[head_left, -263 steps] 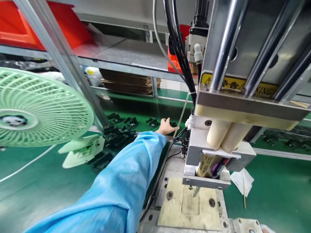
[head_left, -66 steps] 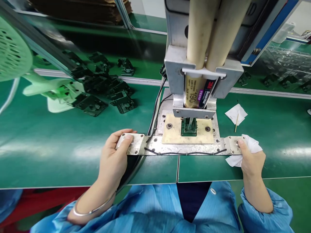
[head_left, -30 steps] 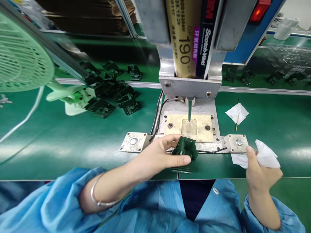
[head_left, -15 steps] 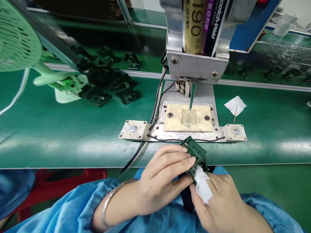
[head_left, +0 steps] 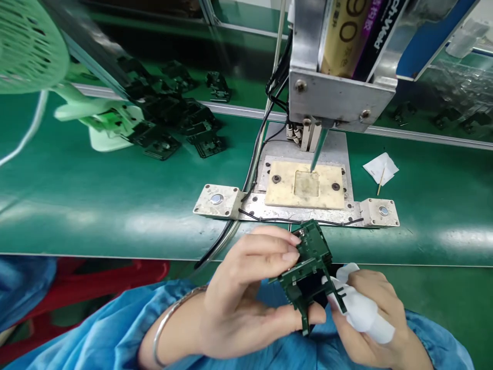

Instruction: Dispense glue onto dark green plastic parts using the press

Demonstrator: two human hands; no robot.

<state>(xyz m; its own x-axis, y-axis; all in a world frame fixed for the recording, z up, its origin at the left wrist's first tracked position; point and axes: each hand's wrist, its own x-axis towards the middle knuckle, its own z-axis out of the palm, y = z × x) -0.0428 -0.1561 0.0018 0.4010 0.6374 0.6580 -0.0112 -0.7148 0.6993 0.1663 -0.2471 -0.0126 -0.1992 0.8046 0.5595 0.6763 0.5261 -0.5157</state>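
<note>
One dark green bracket (head_left: 308,270) is pinched in the left hand (head_left: 246,295) fingers, just before the beige fixture plate (head_left: 283,192), over the counter (head_left: 115,216) edge. The right hand (head_left: 372,324) clenches one white wipe (head_left: 360,308) against it.

Green bench (head_left: 96,205), metal fixture plate (head_left: 296,211) at centre, black parts (head_left: 173,128) heaped far left, seemingly tissue scrap (head_left: 379,167) right.

green workbench (head_left: 96,205), mint fan (head_left: 26,46), glossy glare

left hand (head_left: 246,293) holds green part (head_left: 308,272), right hand (head_left: 365,313) wipes.
</note>
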